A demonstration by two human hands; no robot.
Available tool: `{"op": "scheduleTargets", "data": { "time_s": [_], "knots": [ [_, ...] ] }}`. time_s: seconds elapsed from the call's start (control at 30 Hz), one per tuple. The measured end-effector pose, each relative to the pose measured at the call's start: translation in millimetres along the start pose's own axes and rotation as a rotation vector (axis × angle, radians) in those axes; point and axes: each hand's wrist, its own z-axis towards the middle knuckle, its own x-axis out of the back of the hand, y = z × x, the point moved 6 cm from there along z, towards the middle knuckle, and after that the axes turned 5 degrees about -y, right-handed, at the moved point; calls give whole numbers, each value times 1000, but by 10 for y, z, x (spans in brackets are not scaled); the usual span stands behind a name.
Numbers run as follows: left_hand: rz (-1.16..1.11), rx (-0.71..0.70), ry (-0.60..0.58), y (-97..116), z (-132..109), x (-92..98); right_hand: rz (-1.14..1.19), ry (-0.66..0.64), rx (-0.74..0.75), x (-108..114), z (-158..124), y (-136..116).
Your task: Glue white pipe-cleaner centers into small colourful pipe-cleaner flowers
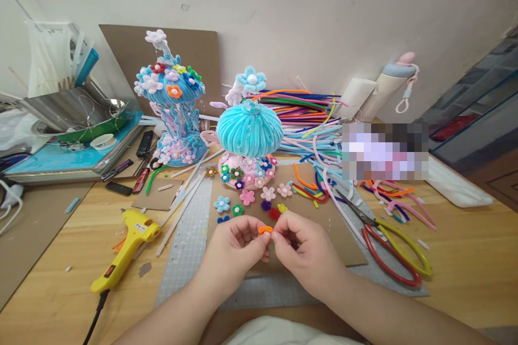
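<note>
A small orange pipe-cleaner piece (pixel 265 229) is pinched between the fingertips of my left hand (pixel 237 245) and my right hand (pixel 305 245), above the brown cardboard. Both hands are closed, and much of the piece is hidden by the fingers. Just beyond them lie several fuzzy flowers, among them a light blue one (pixel 222 204), a green one (pixel 237 209) and a pink one (pixel 247 197). Behind these stands a turquoise pipe-cleaner dome (pixel 250 128) above a pink base (pixel 226 164) covered with little flowers.
On the left lies a yellow glue gun (pixel 135 237); scissors with red and yellow handles (pixel 392 256) lie on the right. A flower-covered jellyfish-like model (pixel 172 91) stands at back left. Bundled pipe cleaners (pixel 299 110) are behind, near a bottle (pixel 392 86).
</note>
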Motion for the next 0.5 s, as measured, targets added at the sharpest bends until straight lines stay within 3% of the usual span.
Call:
{"op": "scheduleTargets", "data": {
  "time_s": [0.5],
  "knots": [
    [3, 52, -36, 17, -31, -41, 76, -55, -95, -33, 17, 43]
  ]
}}
